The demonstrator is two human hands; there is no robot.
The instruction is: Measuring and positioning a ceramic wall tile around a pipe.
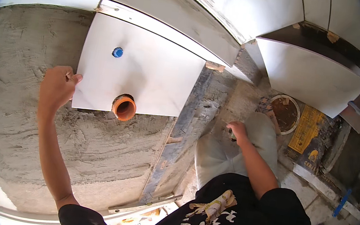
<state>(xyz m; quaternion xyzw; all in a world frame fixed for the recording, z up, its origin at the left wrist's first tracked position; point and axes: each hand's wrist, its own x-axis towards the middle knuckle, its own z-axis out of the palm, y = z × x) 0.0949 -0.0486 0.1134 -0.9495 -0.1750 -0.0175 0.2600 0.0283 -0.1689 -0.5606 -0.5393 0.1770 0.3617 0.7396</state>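
Observation:
A white wall tile [158, 73] lies against the mortar-covered wall [35, 39]. Through it come a blue plug [118, 52] near its upper left and an orange pipe end [124, 107] at its lower edge. My left hand [59, 87] is closed at the tile's left edge, thumb and forefinger on that edge; the other fingers curl out of sight. Over my knees, my right hand [237, 133] is closed around a small dark thing, mostly hidden by the fingers.
Another white tile [312, 75] leans at the right. Below it are a round bucket [285, 115] with brown contents and a yellow and black bag [306, 134]. A blue strip-like thing [341, 203] lies farther right. Beside the wall runs a dark vertical strip [177, 135].

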